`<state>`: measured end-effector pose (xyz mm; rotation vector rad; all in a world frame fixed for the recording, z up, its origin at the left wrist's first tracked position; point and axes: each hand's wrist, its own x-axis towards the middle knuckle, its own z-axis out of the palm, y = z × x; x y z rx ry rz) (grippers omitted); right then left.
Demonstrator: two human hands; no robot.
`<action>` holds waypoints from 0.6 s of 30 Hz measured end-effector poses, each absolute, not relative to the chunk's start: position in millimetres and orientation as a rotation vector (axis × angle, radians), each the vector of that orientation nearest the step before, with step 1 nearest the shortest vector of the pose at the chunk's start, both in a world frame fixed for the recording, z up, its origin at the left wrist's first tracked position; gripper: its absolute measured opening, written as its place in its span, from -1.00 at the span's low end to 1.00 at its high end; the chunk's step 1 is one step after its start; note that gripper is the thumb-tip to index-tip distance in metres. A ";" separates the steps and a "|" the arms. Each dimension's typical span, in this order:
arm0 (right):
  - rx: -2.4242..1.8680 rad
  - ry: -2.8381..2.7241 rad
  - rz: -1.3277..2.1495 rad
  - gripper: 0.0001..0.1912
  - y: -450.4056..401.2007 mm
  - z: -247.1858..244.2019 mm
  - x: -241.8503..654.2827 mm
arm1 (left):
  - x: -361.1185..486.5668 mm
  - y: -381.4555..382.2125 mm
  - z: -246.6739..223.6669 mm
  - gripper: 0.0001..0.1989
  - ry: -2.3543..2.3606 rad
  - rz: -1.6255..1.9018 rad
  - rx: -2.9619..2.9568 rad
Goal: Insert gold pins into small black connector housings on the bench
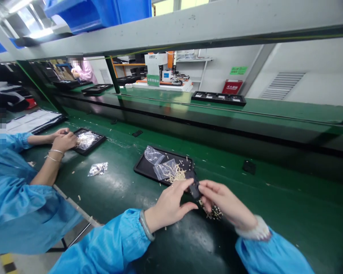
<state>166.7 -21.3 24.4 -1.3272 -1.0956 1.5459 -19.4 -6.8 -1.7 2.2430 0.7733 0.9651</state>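
Note:
Just over the near right corner of a black tray [148, 170], a small black plastic part [195, 190] is held between my two hands. My left hand [170, 201] has its fingers along the part's left and upper side, the thumb near its lower edge. The thumb and forefinger of my right hand [221, 201] pinch its right edge; whether they also hold a tiny piece is hidden. Small pale strips [178, 174] lie heaped in the tray beside clear plastic bags [165, 169]. More small pieces [214, 212] are scattered below my right hand.
On the left a co-worker's hands [64, 139] work beside another black tray [95, 144]. A small bag [98, 169] lies between us on the green table [117, 198]. Flat black parts [249, 166] lie farther back, before a raised shelf [274, 131] holding a partitioned tray [218, 98].

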 end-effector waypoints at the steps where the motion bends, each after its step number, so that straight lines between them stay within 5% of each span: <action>1: -1.353 -1.065 1.420 -0.67 -5.3 23.7 175.5 | -19.2 -5.3 -2.8 -0.35 0.832 0.963 2.236; 7: -1.438 -0.912 1.136 -0.69 51.3 4.0 209.3 | -19.0 -1.2 -1.5 -0.47 0.935 0.868 2.263; 18: -1.667 -1.024 0.881 -0.56 -53.1 -26.1 232.6 | -4.0 7.1 9.5 -0.70 0.809 0.685 2.591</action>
